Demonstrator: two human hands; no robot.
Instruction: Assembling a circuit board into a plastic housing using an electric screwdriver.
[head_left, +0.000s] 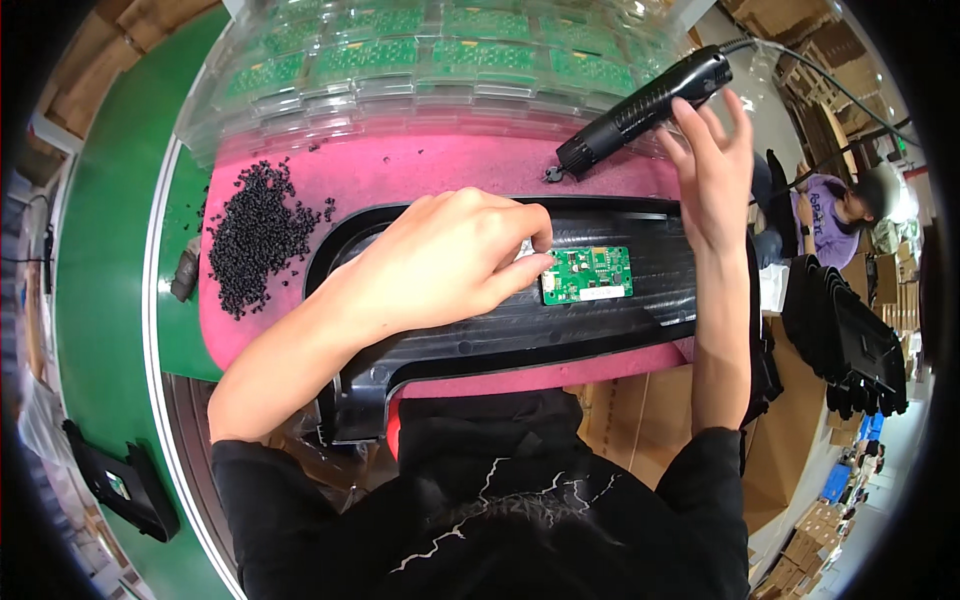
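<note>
A green circuit board [590, 272] with a white label strip lies inside a long black plastic housing [450, 345]. My left hand [460, 250] reaches over the housing, its thumb and index finger bent together at the board's upper left corner. Whatever may be between those fingertips is too small or hidden to make out. A black electric screwdriver [640, 112] slants at the upper right, its tip pointing down and left, its cable running off to the right. My right hand [712, 175] is raised beside its rear end, fingers spread and not wrapped around it.
Many small black screws [255, 235] lie in a pile on the pink mat [440, 160], left of the housing. Clear plastic trays [430, 65] of green boards are stacked behind. Black housings [840, 330] are piled at right, near a person in purple [830, 215].
</note>
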